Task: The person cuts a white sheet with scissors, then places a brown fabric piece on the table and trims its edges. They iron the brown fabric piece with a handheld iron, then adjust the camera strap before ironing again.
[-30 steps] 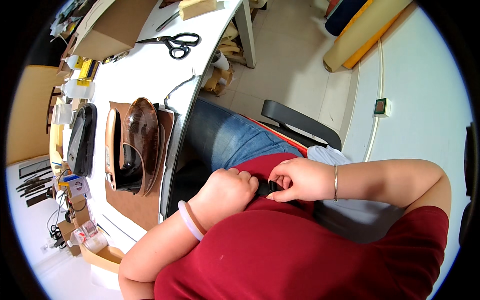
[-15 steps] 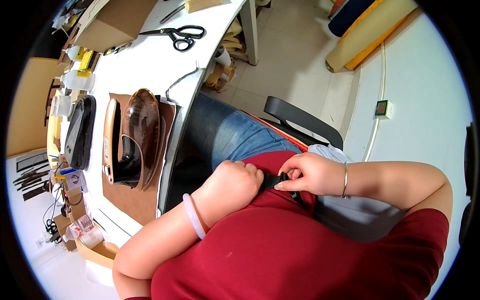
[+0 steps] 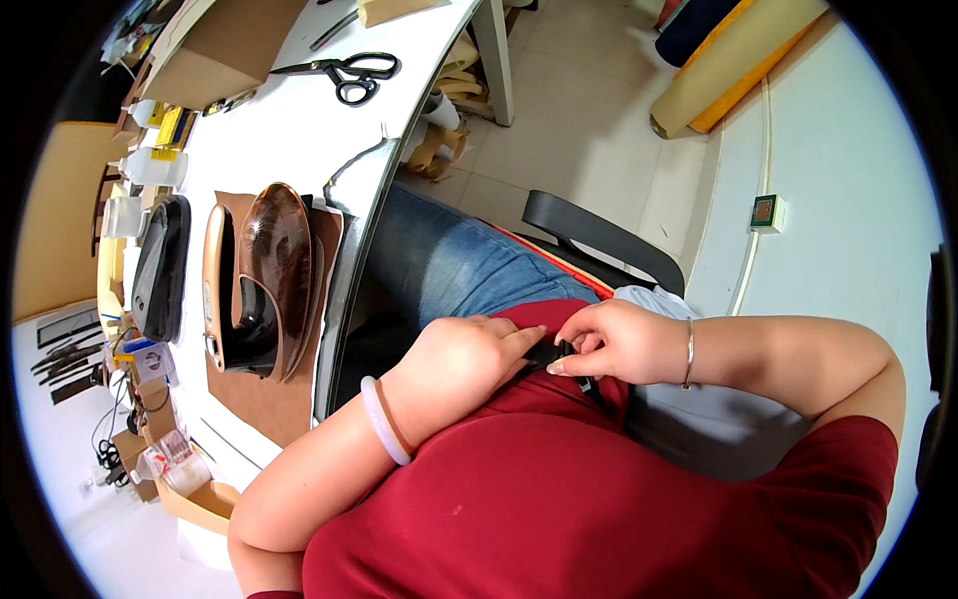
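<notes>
My right hand (image 3: 624,342), with a silver bracelet on its wrist, pinches a black strap (image 3: 544,355) between thumb and index finger at the waist of my red shirt. A small black buckle-like piece shows by those fingertips. My left hand (image 3: 461,357), below a pale lilac bangle, lies against the other end of the strap. Its index finger is stretched toward the right hand, while the remaining fingers are bent and partly hidden. Whether the left thumb grips the strap cannot be seen.
On the white table (image 3: 289,135) at left lie black-handled scissors (image 3: 354,75), a brown clothes iron (image 3: 274,280) on a brown mat (image 3: 254,404), a black case (image 3: 162,270) and bottles (image 3: 155,167). A black chair armrest (image 3: 599,235) is beside my lap. Fabric rolls (image 3: 733,65) lean at the far right.
My left hand has loosened from a tight fist on the strap, its index finger now stretched out. My right hand keeps its pinch almost in place. The view has shifted slightly.
</notes>
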Tool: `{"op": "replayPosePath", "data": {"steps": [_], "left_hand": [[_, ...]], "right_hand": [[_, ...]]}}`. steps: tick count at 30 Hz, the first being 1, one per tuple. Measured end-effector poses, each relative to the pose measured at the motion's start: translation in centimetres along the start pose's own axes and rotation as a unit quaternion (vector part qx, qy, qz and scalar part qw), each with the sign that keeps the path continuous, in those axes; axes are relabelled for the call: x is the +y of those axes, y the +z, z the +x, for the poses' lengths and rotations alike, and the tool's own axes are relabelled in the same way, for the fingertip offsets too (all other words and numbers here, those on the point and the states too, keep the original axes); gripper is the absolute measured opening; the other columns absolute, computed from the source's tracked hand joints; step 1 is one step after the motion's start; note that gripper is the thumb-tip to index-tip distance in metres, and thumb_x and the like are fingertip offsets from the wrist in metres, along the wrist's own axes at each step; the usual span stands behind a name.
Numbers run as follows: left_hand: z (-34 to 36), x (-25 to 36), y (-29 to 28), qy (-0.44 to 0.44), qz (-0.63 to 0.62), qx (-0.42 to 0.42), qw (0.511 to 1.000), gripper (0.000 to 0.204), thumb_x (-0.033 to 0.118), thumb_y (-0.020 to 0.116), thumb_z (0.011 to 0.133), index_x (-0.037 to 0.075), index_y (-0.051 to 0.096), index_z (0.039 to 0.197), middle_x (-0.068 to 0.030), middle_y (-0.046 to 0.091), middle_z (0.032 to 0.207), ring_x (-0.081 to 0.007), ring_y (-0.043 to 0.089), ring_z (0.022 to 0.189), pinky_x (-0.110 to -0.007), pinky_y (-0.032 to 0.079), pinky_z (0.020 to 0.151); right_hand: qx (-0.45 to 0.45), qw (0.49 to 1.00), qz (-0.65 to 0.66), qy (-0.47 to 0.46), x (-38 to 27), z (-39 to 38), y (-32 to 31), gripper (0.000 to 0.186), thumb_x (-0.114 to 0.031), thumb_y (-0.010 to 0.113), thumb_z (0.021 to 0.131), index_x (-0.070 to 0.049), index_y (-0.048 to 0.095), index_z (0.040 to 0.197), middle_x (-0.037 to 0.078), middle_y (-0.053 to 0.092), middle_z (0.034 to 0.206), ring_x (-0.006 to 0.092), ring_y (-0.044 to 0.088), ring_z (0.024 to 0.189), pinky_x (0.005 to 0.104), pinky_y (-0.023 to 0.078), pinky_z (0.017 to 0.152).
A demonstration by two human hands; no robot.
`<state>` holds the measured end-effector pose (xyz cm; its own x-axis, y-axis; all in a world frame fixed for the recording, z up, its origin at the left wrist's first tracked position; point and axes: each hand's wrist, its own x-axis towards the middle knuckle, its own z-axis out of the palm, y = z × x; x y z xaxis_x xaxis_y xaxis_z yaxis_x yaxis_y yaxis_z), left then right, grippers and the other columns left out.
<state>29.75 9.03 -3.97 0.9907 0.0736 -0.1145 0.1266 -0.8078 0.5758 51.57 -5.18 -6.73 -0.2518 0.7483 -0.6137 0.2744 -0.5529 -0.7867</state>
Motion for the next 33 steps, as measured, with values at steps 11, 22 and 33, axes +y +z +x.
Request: {"op": "replayPosePath", "data": {"steps": [11,22,33], "left_hand": [[1.4,0.1,0.9,0.025,-0.019,-0.042,0.999,0.022,0.015,0.072,0.089,0.004,0.078,0.106,-0.0119,0.077,0.091,-0.0301,0.075,0.083,-0.040,0.061,0.074],[0.6,-0.4,0.8,-0.002,0.033,-0.060,0.998,0.014,0.018,0.070,0.093,0.006,0.076,0.096,-0.0107,0.075,0.085,-0.0302,0.074,0.080,-0.041,0.060,0.069],[3.7,0.6,1.4,0.060,0.026,-0.044,0.997,0.012,0.018,0.070,0.090,0.008,0.075,0.094,-0.0088,0.073,0.083,-0.0315,0.073,0.075,-0.042,0.059,0.065]], "right_hand": [[-0.010,0.996,0.079,0.029,0.8,0.1,0.1,0.049,-0.037,0.083,0.096,0.007,0.071,0.115,0.006,0.072,0.083,0.0121,0.067,0.071,0.0286,0.056,0.068],[-0.046,0.994,0.068,0.073,0.0,0.1,-1.1,0.047,-0.034,0.083,0.095,0.006,0.073,0.117,0.008,0.076,0.095,0.0128,0.071,0.080,0.0277,0.060,0.073],[-0.119,0.978,0.062,0.162,-0.6,-0.3,-3.4,0.049,-0.023,0.080,0.098,0.010,0.064,0.130,0.010,0.077,0.112,0.0137,0.073,0.102,0.0285,0.062,0.089]]}}
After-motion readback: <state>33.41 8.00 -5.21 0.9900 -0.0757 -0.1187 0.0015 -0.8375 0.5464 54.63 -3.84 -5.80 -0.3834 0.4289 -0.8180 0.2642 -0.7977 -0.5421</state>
